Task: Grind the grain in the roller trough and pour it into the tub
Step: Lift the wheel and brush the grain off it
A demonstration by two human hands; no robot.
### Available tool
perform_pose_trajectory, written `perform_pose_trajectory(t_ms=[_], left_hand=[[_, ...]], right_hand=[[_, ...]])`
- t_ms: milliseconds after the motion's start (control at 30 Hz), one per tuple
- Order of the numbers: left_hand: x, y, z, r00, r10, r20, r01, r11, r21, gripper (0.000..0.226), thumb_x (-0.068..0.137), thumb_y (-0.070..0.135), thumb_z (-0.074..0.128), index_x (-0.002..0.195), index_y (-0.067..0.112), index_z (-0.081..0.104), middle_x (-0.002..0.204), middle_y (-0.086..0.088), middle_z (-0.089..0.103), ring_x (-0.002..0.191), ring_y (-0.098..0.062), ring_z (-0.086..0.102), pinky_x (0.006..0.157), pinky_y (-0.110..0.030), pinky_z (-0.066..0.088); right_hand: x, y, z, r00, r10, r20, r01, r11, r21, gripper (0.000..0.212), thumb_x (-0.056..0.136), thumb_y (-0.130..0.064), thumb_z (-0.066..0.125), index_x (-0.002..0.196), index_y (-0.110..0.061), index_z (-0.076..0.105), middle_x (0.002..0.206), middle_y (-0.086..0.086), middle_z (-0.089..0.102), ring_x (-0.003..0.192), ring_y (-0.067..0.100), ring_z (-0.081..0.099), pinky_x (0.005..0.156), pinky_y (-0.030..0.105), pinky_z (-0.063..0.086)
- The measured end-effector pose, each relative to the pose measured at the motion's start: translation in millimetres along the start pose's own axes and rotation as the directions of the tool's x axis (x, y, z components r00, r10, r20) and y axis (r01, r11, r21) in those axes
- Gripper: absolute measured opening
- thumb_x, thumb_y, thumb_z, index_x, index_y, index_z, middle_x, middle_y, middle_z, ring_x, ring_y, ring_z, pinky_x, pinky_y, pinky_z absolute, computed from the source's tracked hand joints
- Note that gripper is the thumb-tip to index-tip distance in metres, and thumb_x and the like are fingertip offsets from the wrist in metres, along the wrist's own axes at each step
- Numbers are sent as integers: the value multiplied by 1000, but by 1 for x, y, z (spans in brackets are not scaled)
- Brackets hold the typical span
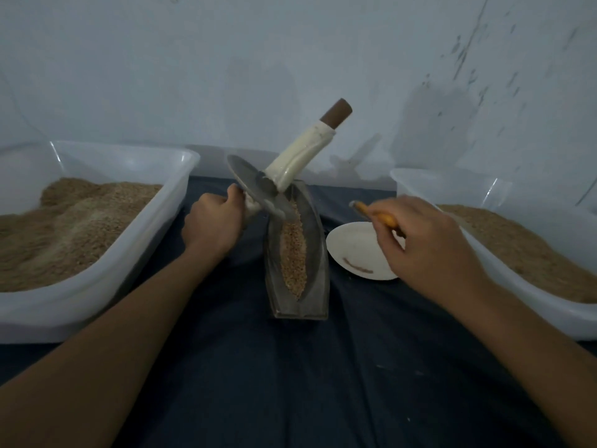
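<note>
Whole grain (293, 253) lies along the metal roller trough (295, 270) on the dark cloth. The left hand (213, 226) grips the tilted roller wheel's (258, 189) axle; the right hand (429, 240) pinches an orange-handled tool (376, 215) over a white plate (355, 250). Grinding seems barely begun; next, likely seat the wheel upright.

the dark blue cloth-covered surface (290, 383) lies open in the near middle, a wide lane between the two forearms up to the narrow grey metal trough (315, 253) of grain standing at the centre. to the left the large translucent plastic tub (155, 227) heaped with brown meal walls off that side, and a second like tub (484, 253) does so on the right. the round grey metal roller disc with its cream-wrapped, brown-tipped handle (300, 160) leans over the trough's far end, and a small white plate (355, 250) fills the gap between trough and right tub.
</note>
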State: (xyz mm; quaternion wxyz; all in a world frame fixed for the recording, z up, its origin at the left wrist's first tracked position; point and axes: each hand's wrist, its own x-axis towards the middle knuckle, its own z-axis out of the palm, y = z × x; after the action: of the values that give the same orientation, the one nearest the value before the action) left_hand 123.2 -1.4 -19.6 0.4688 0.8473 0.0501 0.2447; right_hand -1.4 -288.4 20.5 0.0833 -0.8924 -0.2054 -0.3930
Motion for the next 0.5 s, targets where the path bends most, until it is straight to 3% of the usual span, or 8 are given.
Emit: perform_pose_trajectory(t_ms=[100, 233, 367, 500], left_hand=[[0, 0, -1, 998, -64, 17, 66, 992, -109, 67, 85, 65, 34, 65, 9, 66, 68, -12, 70, 69, -34, 68, 75, -47, 57], [-1, 0, -3, 995, -102, 13, 103, 971, -215, 77, 77, 71, 31, 67, 2, 63, 71, -22, 69, 71, -42, 68, 73, -56, 57], [-6, 3, -3, 990, -126, 64, 140, 934, -328, 63, 75, 69, 35, 59, 12, 57, 66, -23, 66, 60, -36, 61, 69, -62, 55], [-5, 3, -3, 982, -167, 82, 186, 909, -372, 64, 72, 69, 35, 64, 12, 64, 56, -11, 66, 55, -30, 62, 61, -49, 50]], right_hand=[[24, -9, 3, 983, 118, -143, -100, 987, 128, 7, 99, -18, 63, 104, -22, 65, 79, -16, 60, 71, 1, 57, 64, 11, 39], [53, -26, 16, 946, 218, -242, -124, 928, 351, 10, 99, -24, 63, 105, -17, 66, 73, -14, 62, 68, 3, 61, 62, 9, 44], [69, -38, 42, 930, 294, -222, -162, 868, 470, 6, 98, -20, 65, 102, -15, 66, 75, -9, 65, 70, 6, 64, 62, 11, 47], [72, -36, 69, 940, 322, -116, -226, 839, 495, 7, 100, -20, 63, 99, -14, 64, 73, 0, 65, 66, 10, 62, 61, 26, 52]])
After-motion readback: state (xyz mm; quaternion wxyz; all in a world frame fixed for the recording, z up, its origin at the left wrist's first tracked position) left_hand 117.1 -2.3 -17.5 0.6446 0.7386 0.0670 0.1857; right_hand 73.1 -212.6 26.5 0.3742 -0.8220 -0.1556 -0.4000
